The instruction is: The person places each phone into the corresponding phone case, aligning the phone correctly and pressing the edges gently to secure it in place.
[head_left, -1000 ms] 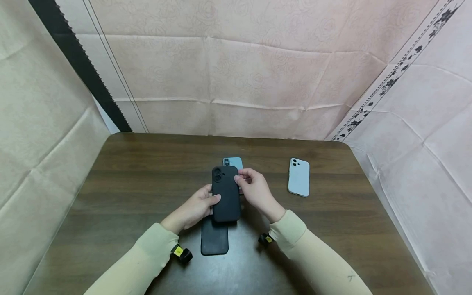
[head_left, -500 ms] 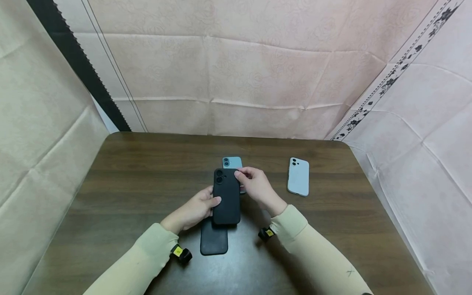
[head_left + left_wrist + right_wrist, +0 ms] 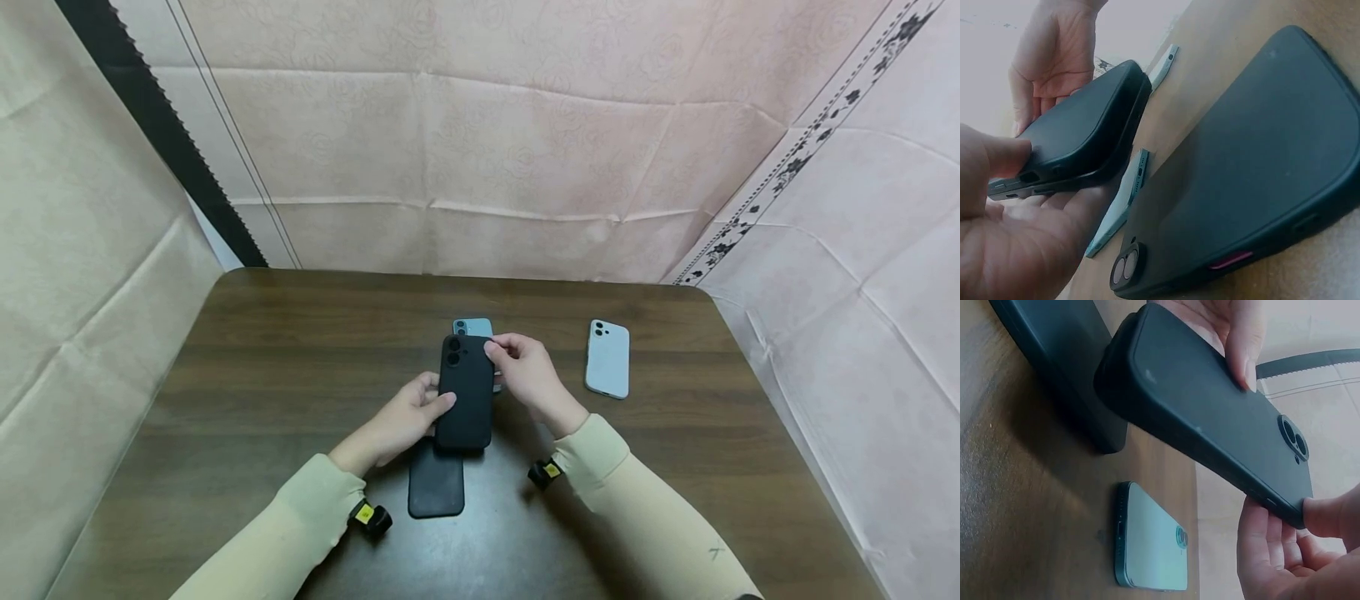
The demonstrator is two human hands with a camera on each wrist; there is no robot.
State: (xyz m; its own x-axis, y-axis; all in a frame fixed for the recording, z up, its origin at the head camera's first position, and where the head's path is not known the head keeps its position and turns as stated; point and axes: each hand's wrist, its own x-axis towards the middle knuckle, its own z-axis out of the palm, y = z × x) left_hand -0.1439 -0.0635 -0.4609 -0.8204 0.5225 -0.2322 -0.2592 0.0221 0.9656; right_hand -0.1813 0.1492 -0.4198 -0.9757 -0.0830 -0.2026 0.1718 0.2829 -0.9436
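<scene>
A black phone case (image 3: 465,400) with a two-lens camera cutout is held above the table, its back facing up. In the left wrist view a second dark, flat layer (image 3: 1124,150) lies under it, with a gap at the lower end; it looks like a phone. My left hand (image 3: 401,421) grips the left side, thumb on the case's back and fingers underneath. At the upper right corner, my right hand (image 3: 536,379) pinches the case between thumb and fingers. Below lies another black phone (image 3: 437,492), partly covered by the held case.
Behind the held case a light blue phone (image 3: 472,327) lies partly hidden on the brown wooden table (image 3: 300,333). A pale blue phone (image 3: 607,360) lies to the right. Patterned cloth (image 3: 450,150) hangs along the table's back and sides.
Both hands have shifted the black phone case slightly right, and slightly up in the view since half a second ago. Phones on the table have stayed put.
</scene>
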